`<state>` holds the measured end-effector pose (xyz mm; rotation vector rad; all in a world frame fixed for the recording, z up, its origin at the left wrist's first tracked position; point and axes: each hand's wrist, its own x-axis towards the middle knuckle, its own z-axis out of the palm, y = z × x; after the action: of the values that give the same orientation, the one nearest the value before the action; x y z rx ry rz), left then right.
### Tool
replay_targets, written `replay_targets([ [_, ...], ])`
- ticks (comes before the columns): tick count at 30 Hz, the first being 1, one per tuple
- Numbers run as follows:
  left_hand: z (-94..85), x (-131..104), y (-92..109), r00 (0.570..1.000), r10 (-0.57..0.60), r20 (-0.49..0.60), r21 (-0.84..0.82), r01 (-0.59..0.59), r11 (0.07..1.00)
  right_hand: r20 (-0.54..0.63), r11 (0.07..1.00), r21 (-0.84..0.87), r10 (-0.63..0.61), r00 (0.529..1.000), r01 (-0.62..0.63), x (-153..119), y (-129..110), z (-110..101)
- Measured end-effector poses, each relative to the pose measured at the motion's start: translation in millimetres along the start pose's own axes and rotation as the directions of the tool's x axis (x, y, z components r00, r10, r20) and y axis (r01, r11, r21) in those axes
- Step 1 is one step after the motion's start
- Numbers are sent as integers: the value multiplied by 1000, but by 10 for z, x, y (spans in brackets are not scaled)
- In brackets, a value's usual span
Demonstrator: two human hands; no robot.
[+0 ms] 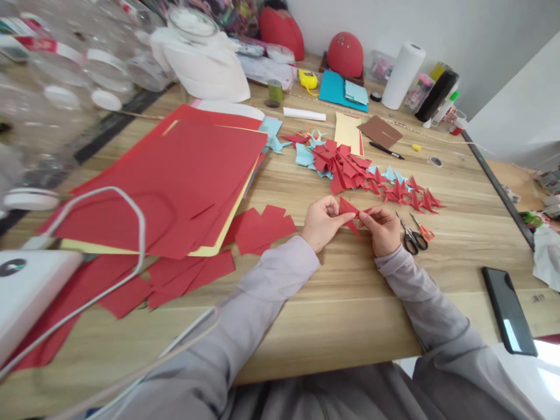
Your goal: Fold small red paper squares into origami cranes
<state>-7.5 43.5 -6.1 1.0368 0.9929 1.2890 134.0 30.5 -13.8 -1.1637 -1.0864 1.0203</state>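
Observation:
A small folded red paper piece (349, 208) with pointed ends is held between my two hands over the table. My left hand (324, 220) pinches its left side between thumb and fingers. At its right end, my right hand (381, 228) grips a narrow tip. Just beyond my hands lies a pile of folded red papers (343, 166), with light blue folded pieces (305, 154) among and beside them. Red paper squares (262, 229) rest left of my left hand, near large red sheets (188, 169) stacked over yellow ones.
Black scissors (411, 240) and orange scissors (424, 230) lie right of my right hand. A phone (508, 309) is at the right front edge. A white cable (140, 233) crosses the left side. Plastic jars (105, 70) and a paper roll (403, 76) stand farther back.

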Motion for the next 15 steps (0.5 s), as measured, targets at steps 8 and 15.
replay_targets([
  [8, 17, 8, 24, 999, -14, 31, -31, 15, 999, -10, 998, 53, -14, 1000, 15, -6, -15, 22],
  [15, -4, 22, -18, 1000, -14, 27, -5, 14, 1000, 19, 993, 114, 32, 999, -34, -13, 13, 22],
])
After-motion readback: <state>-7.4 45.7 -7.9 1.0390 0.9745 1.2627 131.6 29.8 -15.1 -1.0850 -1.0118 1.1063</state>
